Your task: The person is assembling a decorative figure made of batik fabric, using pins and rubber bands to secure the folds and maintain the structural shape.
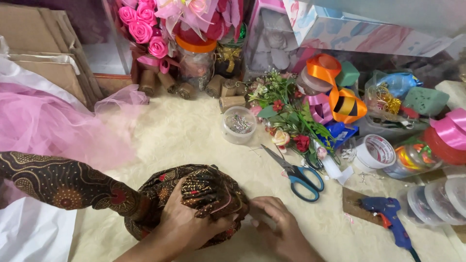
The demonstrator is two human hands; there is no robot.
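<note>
Matt patterned batik cloth [194,189], glossy satin ribbon [340,92], blue plastic-handled metal scissors [296,172].

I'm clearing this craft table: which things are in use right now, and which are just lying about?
In use:
- left hand
- right hand
- folded batik cloth

Lying about:
- blue-handled scissors
- blue glue gun
- tape roll
- tub of pins
- orange ribbon
</note>
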